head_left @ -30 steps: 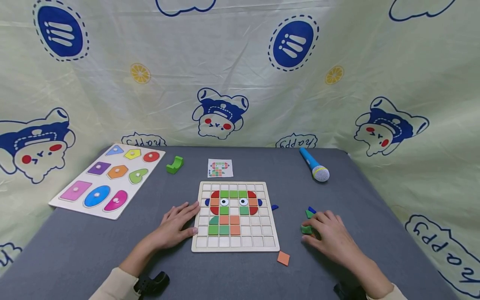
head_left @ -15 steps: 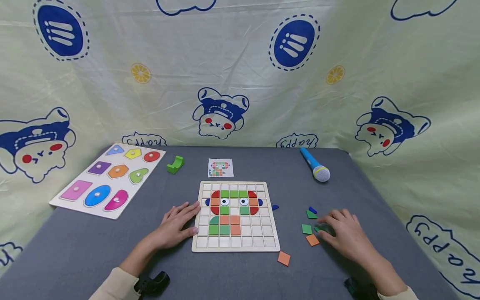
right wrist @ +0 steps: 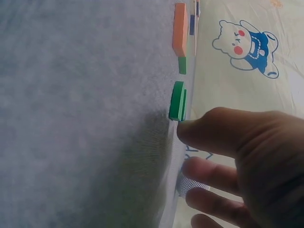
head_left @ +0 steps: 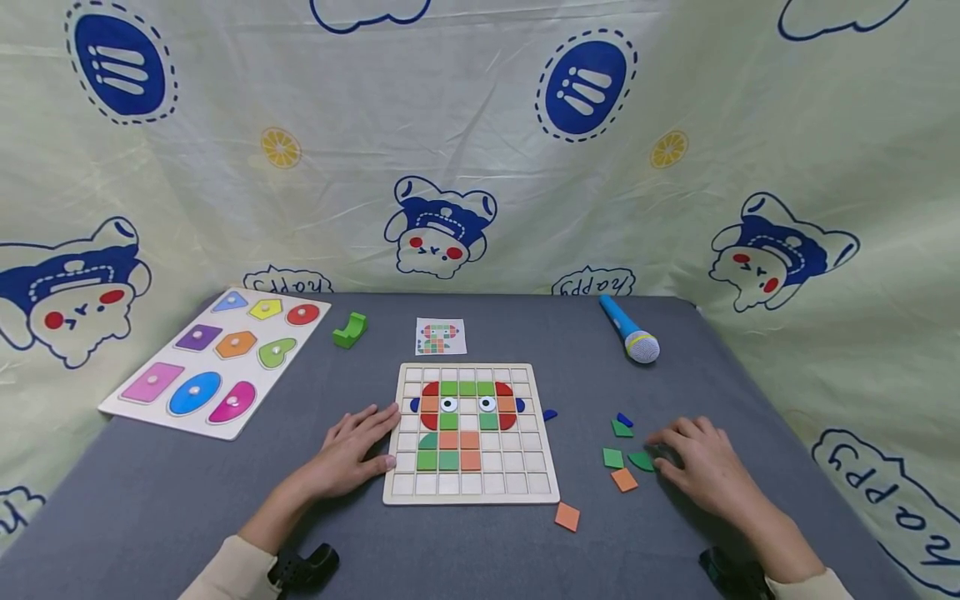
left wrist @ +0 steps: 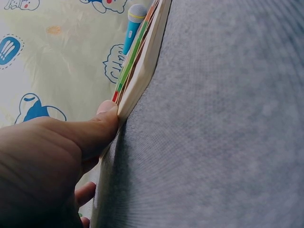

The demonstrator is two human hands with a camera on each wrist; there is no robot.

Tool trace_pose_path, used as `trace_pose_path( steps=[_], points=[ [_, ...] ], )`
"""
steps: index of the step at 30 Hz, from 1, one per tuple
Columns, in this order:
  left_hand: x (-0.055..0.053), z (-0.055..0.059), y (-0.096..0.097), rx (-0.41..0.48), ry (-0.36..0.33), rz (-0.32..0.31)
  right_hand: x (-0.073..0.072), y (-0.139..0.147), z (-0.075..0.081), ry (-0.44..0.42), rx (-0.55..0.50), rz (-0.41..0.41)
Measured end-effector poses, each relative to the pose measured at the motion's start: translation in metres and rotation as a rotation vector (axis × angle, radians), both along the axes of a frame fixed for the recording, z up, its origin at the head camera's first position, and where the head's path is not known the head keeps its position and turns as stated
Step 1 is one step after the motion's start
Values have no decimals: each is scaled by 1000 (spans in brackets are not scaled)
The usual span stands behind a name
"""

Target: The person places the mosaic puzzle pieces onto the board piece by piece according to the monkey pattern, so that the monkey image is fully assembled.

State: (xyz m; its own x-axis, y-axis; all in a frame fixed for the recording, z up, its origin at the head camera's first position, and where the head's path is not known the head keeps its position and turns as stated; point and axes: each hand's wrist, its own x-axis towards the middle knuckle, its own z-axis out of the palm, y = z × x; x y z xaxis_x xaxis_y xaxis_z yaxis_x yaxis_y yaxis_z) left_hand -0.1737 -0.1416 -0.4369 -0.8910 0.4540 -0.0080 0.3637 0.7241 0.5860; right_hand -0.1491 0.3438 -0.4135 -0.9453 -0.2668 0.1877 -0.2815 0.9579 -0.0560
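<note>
In the head view a wooden grid board (head_left: 517,486) lies on the grey table, partly filled with red, green, orange and blue pieces and two eye pieces. My left hand (head_left: 358,448) rests along its left edge; in the left wrist view the thumb (left wrist: 102,124) touches the board's side. My right hand (head_left: 705,467) is low over the table, right of a dark green curved piece (head_left: 642,461), with its fingers loosely bent and nothing seen in them. Around it lie a green square (head_left: 612,458), an orange square (head_left: 624,480), another green piece (head_left: 622,428) and a blue piece (head_left: 625,418).
Another orange square (head_left: 567,517) lies at the board's lower right corner, and a blue piece (head_left: 551,414) at its right edge. Behind the board are a picture card (head_left: 441,337), a toy microphone (head_left: 630,330) and a green block (head_left: 350,330). A shape puzzle (head_left: 247,354) lies at the left.
My right hand has moved right, off the small loose pieces, uncovering the green and orange squares and the dark green curved piece. My left hand has stayed at the board.
</note>
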Motion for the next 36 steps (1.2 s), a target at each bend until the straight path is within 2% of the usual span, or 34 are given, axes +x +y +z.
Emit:
trace_pose_path(
  steps=[11,21,31,36],
  points=[
    [0,-1,1,2,7,2,-1,-10,0,-64,-17,67],
    [-1,-2,0,4,18,-4,-6,-16,0,-107,-18,52],
    [0,0,0,11,17,-9,8,-5,0,-119,-9,33],
    [0,0,0,11,21,-10,9,-8,0,-102,-14,49]
  ],
)
